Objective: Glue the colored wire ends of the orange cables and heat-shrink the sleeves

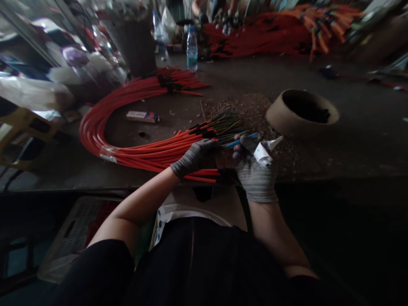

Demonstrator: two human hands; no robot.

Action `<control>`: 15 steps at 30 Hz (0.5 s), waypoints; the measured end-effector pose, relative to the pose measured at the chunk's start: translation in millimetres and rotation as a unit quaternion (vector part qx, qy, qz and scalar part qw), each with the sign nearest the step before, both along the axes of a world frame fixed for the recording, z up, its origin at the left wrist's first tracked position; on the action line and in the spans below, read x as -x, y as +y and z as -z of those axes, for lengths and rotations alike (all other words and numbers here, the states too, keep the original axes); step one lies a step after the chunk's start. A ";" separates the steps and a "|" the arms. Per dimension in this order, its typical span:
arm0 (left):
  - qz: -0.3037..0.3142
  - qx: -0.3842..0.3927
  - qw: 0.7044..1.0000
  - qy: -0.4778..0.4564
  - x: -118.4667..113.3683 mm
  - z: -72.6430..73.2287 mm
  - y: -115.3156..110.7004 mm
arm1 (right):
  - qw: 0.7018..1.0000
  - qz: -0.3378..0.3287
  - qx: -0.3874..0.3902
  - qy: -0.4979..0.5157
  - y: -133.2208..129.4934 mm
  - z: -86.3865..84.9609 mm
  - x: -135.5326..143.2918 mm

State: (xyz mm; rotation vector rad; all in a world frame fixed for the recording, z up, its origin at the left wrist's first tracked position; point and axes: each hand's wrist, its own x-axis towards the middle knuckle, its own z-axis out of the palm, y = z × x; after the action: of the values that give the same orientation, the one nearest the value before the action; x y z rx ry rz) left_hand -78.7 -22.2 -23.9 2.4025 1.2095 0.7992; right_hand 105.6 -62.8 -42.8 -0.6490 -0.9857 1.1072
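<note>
A thick bundle of orange cables (143, 155) curves in a U across the workbench, with black bands near its ends. Thin blue, green and yellow wires (228, 123) fan out of the nearer ends. My left hand (196, 157), in a grey glove, is closed on an orange cable close to where its wires come out. My right hand (256, 176), in a striped grey glove, is curled around a white squeeze tube (263, 154) with a pointed nozzle. Its thumb and fingers are also at the blue wires (239, 141); whether they pinch them is hard to tell.
A brown ring-shaped container (274, 112) stands right of the wires, beside scattered debris (236, 104). A small carton (142, 117) lies inside the cable loop. Behind are a water bottle (191, 51), a dark bucket (135, 42) and more orange cables (261, 36). Another person's hands show at the top.
</note>
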 end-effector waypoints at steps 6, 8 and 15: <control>0.101 0.009 0.975 -0.197 26.6 -30.3 -15.3 | 0.993 0.081 -0.074 -0.032 -8.8 -38.0 31.8; 0.098 -0.039 0.984 -0.141 29.0 -46.2 -13.0 | 0.992 0.095 -0.076 -0.027 -9.3 -40.1 40.1; 0.158 -0.070 0.983 -0.061 32.1 -84.5 7.6 | 0.982 0.138 -0.110 -0.069 -2.2 -19.6 38.7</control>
State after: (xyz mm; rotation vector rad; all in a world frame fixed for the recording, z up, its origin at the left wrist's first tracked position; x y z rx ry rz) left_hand -110.8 -14.6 60.6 2.5251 0.7206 0.9379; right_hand 66.9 -65.0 -23.2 -0.6645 -1.0827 0.7051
